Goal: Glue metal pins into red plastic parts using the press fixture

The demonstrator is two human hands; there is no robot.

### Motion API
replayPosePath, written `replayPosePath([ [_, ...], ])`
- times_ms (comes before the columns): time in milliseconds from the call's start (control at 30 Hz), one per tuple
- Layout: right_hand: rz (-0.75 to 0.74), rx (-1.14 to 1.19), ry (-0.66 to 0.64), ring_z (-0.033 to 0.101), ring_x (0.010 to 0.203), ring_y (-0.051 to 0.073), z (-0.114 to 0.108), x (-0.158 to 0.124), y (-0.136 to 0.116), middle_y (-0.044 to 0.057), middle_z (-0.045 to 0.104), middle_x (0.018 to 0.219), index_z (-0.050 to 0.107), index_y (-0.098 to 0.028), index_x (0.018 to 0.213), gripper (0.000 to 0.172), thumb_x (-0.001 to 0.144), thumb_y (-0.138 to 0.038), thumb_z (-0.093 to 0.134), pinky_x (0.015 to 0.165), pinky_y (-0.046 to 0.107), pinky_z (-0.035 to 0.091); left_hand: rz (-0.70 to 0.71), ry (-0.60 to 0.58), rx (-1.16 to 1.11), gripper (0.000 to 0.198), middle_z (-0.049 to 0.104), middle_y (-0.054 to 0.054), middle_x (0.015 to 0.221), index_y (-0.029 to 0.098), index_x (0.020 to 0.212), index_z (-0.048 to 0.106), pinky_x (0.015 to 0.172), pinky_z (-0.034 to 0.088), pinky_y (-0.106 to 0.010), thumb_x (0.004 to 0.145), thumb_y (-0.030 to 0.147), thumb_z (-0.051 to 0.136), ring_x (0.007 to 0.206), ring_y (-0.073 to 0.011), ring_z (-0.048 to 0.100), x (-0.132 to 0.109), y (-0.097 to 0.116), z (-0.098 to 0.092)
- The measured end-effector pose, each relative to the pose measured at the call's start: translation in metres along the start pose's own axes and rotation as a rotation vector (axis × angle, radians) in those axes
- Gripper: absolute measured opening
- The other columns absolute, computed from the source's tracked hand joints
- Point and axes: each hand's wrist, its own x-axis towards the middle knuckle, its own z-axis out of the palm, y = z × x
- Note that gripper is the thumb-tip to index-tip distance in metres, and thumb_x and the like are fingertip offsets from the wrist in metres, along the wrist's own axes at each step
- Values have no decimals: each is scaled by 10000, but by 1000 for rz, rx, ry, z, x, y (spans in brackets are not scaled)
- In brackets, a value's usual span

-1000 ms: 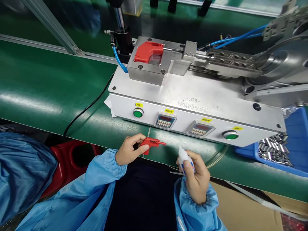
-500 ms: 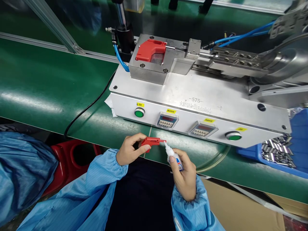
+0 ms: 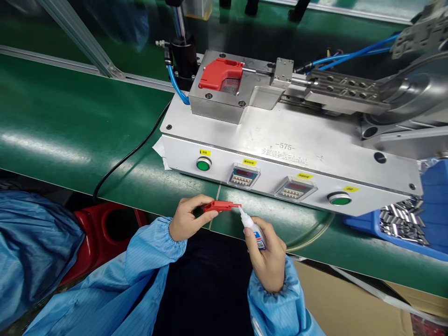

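Observation:
Between thumb and fingers, my left hand [image 3: 191,217] pinches a red plastic part [image 3: 220,206] whose thin end points right. My right hand [image 3: 268,254] is wrapped round a small white bottle [image 3: 258,235] with a blue and red label. The bottle's narrow nozzle is at the thin tip of the red part; whether they touch is too small to tell. Both hands are over the front edge of the green table [image 3: 189,190]. Behind them, another red part [image 3: 219,74] lies in the metal block [image 3: 213,105] of a machine, with a metal rod at its right end.
The machine's white front panel [image 3: 217,163] carries green buttons and two displays. A blue bin [image 3: 436,210] with several metal pieces is at the right. A black cable [image 3: 129,156] crosses the table. At the left are a red stool [image 3: 94,238] and a person's blue sleeve [image 3: 35,252].
The red part in my left hand has turned slightly, so its lower portion shows less. My right hand and the bottle have hardly moved.

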Motion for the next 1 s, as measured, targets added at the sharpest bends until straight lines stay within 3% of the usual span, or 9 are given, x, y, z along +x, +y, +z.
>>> replayPosePath([
  [133, -65, -72, 54, 553, 572, 157, 2, -2, 0, 43, 677, 832, 680, -202, 1142, 163, 1055, -308, 592, 638, 297, 548, -35, -19, -2, 292, 762, -50, 757, 176, 971, 768, 593, 547, -284, 964, 466, 729, 635, -182, 684, -1, 1, 0],
  [367, -35, -22, 24, 550, 557, 146, 2, -2, 2, 17, 660, 795, 674, -203, 1127, 135, 1042, -285, 608, 588, 273, 519, -4, -8, -15, 266, 751, -38, 728, 172, 938, 756, 557, 527, -268, 959, 436, 740, 594, -164, 666, 2, 2, -1],
  [667, -28, -41, 21, 519, 537, 146, 7, -4, 4, 8, 628, 743, 674, -202, 1142, 172, 1057, -324, 586, 583, 274, 518, -64, -56, -141, 222, 833, -75, 858, 169, 1006, 734, 626, 638, -282, 973, 389, 740, 696, -208, 788, 1, 5, -1],
  [1000, -59, -44, 43, 495, 505, 107, 22, -4, 2, -13, 623, 754, 642, -197, 1122, 132, 1059, -300, 590, 533, 235, 464, -119, -44, -219, 231, 838, -84, 853, 164, 1057, 703, 602, 638, -252, 985, 381, 732, 684, -205, 798, 2, 8, 0],
])
